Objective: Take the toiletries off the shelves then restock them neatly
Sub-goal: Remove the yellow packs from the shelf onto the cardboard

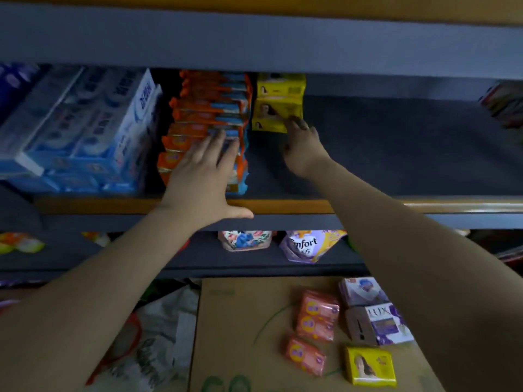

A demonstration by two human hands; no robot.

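Note:
On the dark shelf (396, 142) a stack of orange soap packs (209, 108) stands left of centre. My left hand (203, 176) lies flat on the front of that stack, fingers straight and spread. Right of it stands a short stack of yellow soap boxes (278, 103). My right hand (302, 148) reaches to the lowest yellow box and touches its front right corner with its fingertips; whether they pinch it is unclear. Below, on a cardboard box (240, 321), lie several orange soap packs (317, 315), a yellow soap box (369, 366) and purple Lux soap boxes (379, 323).
Blue and white toothpaste boxes (76, 123) fill the shelf's left part. A red and white package (503, 103) sits at the far right. On the lower shelf stand a Comfort pouch (308, 246) and a floral pouch (244, 240). A plastic bag (158, 340) lies left of the cardboard.

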